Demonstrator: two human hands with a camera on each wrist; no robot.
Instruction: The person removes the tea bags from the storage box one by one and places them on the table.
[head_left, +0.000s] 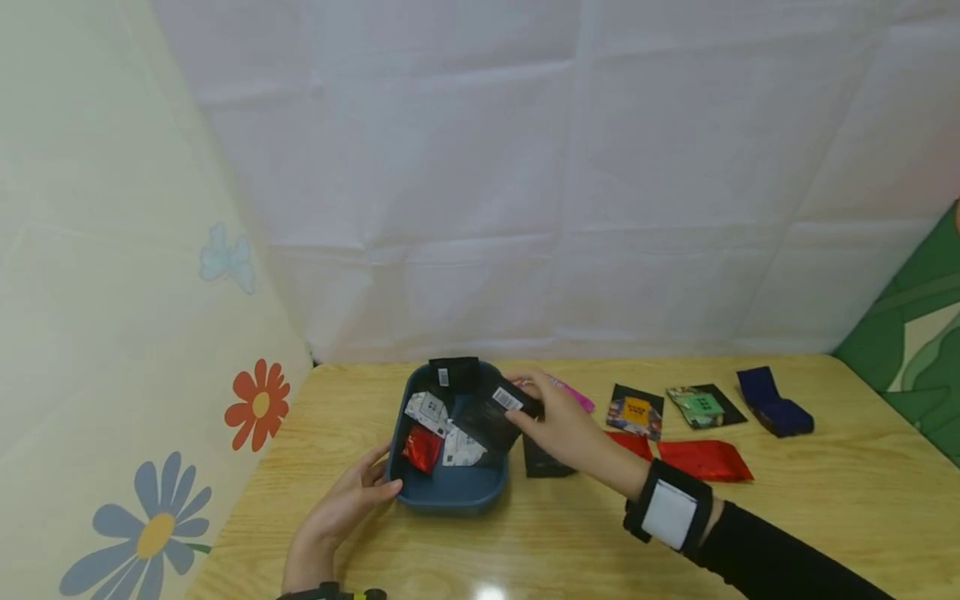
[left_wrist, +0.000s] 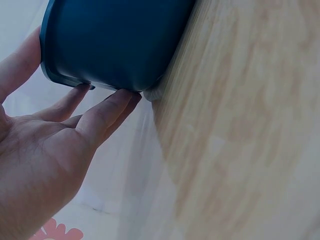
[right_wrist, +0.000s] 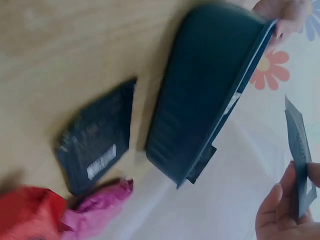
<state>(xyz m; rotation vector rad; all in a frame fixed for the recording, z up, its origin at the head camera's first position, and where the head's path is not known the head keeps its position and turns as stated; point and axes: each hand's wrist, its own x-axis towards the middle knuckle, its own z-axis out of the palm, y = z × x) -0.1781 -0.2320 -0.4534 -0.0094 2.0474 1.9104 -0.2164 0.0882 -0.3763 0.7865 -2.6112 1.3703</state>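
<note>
Right hand [head_left: 558,425] has its fingers [right_wrist: 272,212] pinched around a flat black packet [head_left: 491,414] with a white barcode label, held over the dark blue tub [head_left: 450,492] at the left of the wood-grain desk [head_left: 825,500]. Left hand [head_left: 348,500] is open, its straight fingers [left_wrist: 107,112] resting against the tub's smooth plastic rim. Inside the tub are crinkly foil sachets, red, white and black. The right wrist view is blurry, and the right hand partly hides another black packet [head_left: 543,462] on the desk.
</note>
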